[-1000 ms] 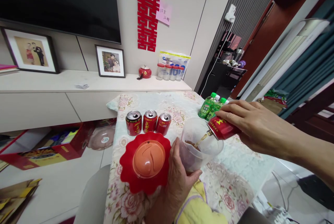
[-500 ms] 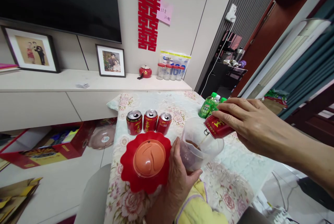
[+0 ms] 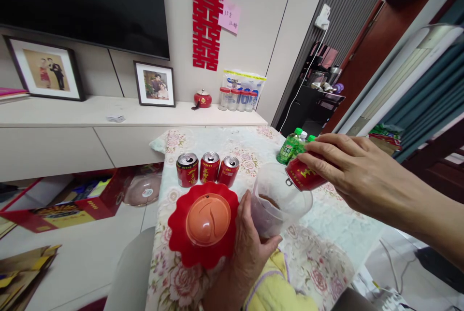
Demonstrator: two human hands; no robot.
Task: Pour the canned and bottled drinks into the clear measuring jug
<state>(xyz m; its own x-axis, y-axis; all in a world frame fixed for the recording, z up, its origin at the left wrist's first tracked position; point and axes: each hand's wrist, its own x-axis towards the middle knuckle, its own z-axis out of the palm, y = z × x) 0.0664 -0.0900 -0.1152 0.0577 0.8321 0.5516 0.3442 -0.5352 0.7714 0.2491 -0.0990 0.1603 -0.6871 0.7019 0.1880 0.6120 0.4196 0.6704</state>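
Note:
My left hand (image 3: 248, 241) is wrapped round the near left side of a clear plastic container (image 3: 266, 221), which is tilted and holds some brown liquid. Over its right rim, my right hand (image 3: 340, 168) grips a red drink can (image 3: 302, 176) that is tipped with its opened top down and to the left. No stream shows from the can's mouth. Close by my left hand lies a red scalloped dish (image 3: 179, 241) with an orange oval lid (image 3: 208, 219) in its middle. Behind the dish, three opened red cans (image 3: 209, 168) stand upright in a row.
Green-capped bottles (image 3: 288, 147) stand at the table's back right, partly behind my right hand. A yellow cloth (image 3: 277, 284) lies at the near edge of the flowered tablecloth (image 3: 183, 282). Beyond is a white cabinet (image 3: 152, 115) with frames and jars.
The thin brown stream from the can into the container is no longer visible. Both hands keep almost the same places, the can slightly further right.

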